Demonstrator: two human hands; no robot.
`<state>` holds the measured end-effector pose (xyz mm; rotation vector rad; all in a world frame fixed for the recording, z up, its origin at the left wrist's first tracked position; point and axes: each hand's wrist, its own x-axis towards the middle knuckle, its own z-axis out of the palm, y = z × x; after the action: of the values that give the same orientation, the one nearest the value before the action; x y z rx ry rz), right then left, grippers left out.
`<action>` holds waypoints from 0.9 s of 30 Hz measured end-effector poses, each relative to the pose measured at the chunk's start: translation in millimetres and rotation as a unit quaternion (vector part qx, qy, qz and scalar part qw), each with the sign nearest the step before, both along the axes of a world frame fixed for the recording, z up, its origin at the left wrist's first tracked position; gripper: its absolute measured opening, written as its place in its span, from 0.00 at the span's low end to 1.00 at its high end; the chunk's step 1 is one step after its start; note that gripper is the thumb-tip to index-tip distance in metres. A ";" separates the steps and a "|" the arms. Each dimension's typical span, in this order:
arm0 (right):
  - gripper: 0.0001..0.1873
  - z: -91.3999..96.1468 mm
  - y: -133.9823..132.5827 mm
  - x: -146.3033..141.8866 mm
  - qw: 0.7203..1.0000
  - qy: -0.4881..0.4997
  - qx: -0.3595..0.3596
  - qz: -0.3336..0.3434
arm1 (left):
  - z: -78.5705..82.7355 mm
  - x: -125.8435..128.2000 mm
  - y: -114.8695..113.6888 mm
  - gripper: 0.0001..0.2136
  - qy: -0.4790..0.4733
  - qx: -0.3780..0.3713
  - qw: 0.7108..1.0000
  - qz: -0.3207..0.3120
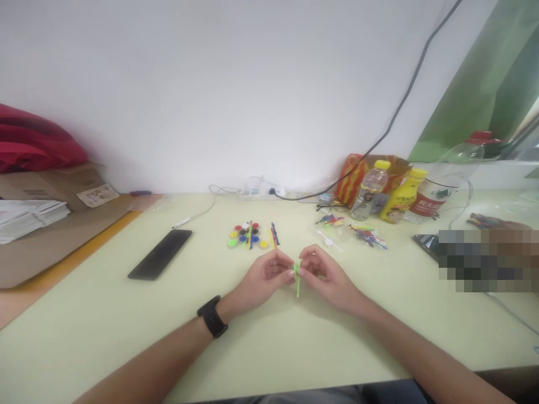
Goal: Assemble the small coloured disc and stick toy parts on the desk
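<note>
**Inspector:** Report the hands.

**Observer:** Both forearms come in from the near edge of the table [84, 314] and converge at its middle. The left hand [263, 278] carries a black watch [213, 317] at the wrist; its fingers are curled and its thumb and forefinger are pinched on the top of a green stick [297, 280]. The right hand [324, 275] meets it from the other side, fingers curled likewise, its tips closed on the same upper end. The two hands are together, nearly touching at the fingertips.

**Inspector:** And the stick itself?

**Observer:** It sits between the hands, just above the tabletop, near the table's centre. Its long axis runs roughly upright in the view, the upper end held in the pinch, the free lower end pointing down toward the person. Whether a small piece is fitted at the top, I cannot tell.

**Inspector:** Surroundings?

**Observer:** Behind the hands lies a cluster of coloured caps and sticks [248, 234]. A black phone [160, 254] lies flat to the left. Two bottles [385, 196] stand at the back right, near more coloured pieces [366, 233].
</note>
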<state>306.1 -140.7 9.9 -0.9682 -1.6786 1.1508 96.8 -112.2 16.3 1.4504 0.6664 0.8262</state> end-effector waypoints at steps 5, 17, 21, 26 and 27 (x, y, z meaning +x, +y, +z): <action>0.12 -2.6 1.8 0.7 1.000 -0.002 0.008 -0.010 | -4.9 -0.7 0.5 0.16 0.074 0.083 0.993 0.027; 0.16 -15.7 31.9 47.2 0.866 -0.413 0.180 -0.218 | -9.1 -37.8 40.2 0.15 0.377 0.433 0.797 0.185; 0.16 -19.1 36.4 49.3 0.836 -0.434 0.207 -0.267 | -8.6 -36.2 43.4 0.17 0.430 0.460 0.760 0.158; 0.13 -22.2 35.2 48.0 0.844 -0.423 0.209 -0.256 | -5.3 -32.1 41.0 0.15 0.449 0.469 0.749 0.132; 0.12 -22.7 35.0 48.4 0.847 -0.420 0.207 -0.251 | -4.9 -32.0 40.3 0.15 0.446 0.470 0.751 0.127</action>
<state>354.5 -105.6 -12.9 -1.6184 -2.0086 -0.0524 64.8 -71.9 11.4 2.8054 1.2821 0.6413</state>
